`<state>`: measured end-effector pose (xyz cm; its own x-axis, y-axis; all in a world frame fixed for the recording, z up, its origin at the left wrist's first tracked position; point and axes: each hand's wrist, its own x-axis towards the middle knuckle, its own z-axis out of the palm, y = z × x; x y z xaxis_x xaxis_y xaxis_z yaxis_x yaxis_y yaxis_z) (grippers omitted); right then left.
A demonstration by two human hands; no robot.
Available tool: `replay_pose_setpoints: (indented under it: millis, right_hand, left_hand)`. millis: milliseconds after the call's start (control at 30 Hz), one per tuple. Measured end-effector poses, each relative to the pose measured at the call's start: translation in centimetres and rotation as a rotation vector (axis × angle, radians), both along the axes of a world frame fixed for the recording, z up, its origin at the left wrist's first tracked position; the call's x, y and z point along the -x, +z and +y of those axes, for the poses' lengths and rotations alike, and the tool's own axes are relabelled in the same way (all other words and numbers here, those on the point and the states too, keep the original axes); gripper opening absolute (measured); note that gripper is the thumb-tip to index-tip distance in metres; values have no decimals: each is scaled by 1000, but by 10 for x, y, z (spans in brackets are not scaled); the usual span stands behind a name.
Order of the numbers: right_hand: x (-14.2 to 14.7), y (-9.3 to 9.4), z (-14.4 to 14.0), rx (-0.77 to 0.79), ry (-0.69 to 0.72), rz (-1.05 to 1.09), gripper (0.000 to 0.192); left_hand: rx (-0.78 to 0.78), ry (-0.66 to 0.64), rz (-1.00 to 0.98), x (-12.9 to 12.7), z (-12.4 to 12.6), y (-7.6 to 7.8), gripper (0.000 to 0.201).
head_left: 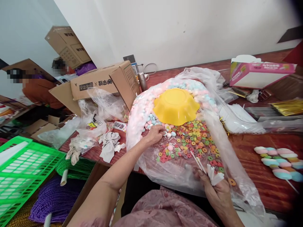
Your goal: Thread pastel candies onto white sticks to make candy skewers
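The left hand reaches into the big clear plastic bag, fingers curled down onto the pale pink and blue marshmallow sweets just below the upturned yellow scalloped plastic bowl; whether it has pinched one I cannot tell. The right hand, nearer the body than the bowl, is clenched around thin white sticks that lie over the coloured ring candies. Finished candy skewers lie well right of the bowl. I'd worry about the bag's loose front edge: a nudge could spill rings off the table.
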<state>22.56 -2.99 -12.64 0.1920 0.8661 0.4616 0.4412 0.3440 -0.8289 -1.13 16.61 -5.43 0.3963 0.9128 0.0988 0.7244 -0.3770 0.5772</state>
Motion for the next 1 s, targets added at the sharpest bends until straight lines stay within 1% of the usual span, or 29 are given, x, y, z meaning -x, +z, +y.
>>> replay_pose_setpoints:
  millis: [100, 167, 233, 333, 500, 567, 667, 700, 733, 767, 833, 900, 1000]
  right_hand:
    - [-2, -5, -3, 152, 6, 60, 24]
    - [-1, -5, -4, 211, 4, 108, 29]
    - [2, -2, -4, 223, -9, 182, 30]
    - [6, 0, -1, 225, 1, 260, 27]
    - [4, -2, 0, 184, 44, 172, 23]
    - [2, 0, -1, 139, 45, 112, 21]
    - [5, 10, -3, 67, 52, 36, 19]
    - [6, 14, -3, 56, 54, 19, 19]
    - [8, 19, -4, 49, 54, 7, 20]
    - [10, 23, -4, 45, 55, -3, 20]
    - [14, 32, -5, 33, 68, -29, 22]
    - [17, 38, -6, 9, 95, -54, 23]
    - [19, 47, -8, -28, 143, -111, 17]
  left_hand:
    - [6, 44, 13, -2, 4, -1, 14]
    - [2, 49, 31, -5, 3, 0, 11]
    - [-9, 41, 47, -9, 0, 2, 10]
    - [-28, 32, 49, -14, -9, 3, 10]
    - [-28, 27, -50, -17, -23, 3, 21]
    - [59, 52, -231, -19, -35, 6, 25]
    - [323, 94, -723, -21, -62, 14, 32]
    - [392, 100, -880, -22, -72, 17, 35]
    - [425, 105, -999, -23, -82, 19, 38]
    - [430, 115, -1095, -23, -91, 21, 41]
    - [403, 152, -1224, -24, -105, 22, 45]
    - [359, 184, -1293, -24, -113, 21, 47]
    - [280, 201, -1322, -22, -118, 18, 46]
